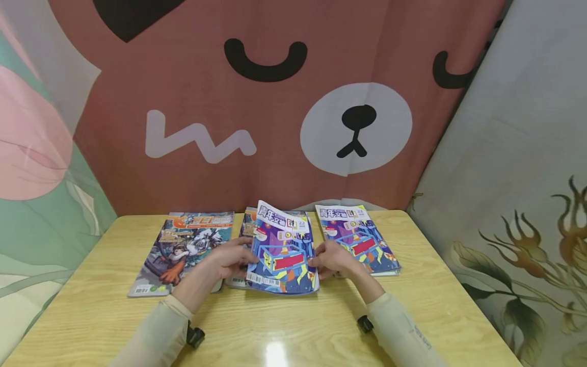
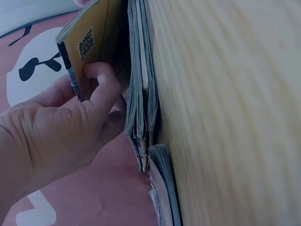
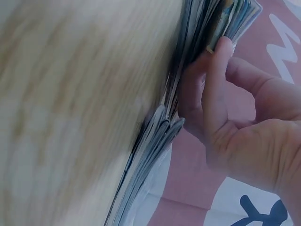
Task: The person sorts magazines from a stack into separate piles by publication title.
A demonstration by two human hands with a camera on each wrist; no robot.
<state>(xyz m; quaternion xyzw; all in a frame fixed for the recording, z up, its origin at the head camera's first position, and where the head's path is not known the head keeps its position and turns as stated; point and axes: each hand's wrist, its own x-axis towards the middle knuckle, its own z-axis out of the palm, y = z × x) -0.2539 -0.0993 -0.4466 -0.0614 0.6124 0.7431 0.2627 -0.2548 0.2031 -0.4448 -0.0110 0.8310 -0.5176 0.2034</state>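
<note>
At the left of the table (image 1: 275,331), the left magazine (image 1: 153,267) lies flat, face up, its orange title too small to read. Beside it, the left hand (image 1: 231,257) has its fingers curled in a pinch on the left edge of the held magazine (image 1: 284,257), whose yellow back bears a QR code (image 2: 86,44). The held magazine is tilted over the middle magazine (image 1: 248,220), which shows an orange heading; gripping both sides probably keeps the limp pages from sagging. Its purple title reads 青年文摘, with the number 22, and a barcode (image 1: 262,279) sits at the near left corner. The right hand (image 1: 335,257) pinches the right edge, fingers narrow around it. Farthest right, the right magazine (image 1: 346,229) lies flat with the same title and number, its near left part hidden by that hand; lying apart probably keeps its cover in sight.
</note>
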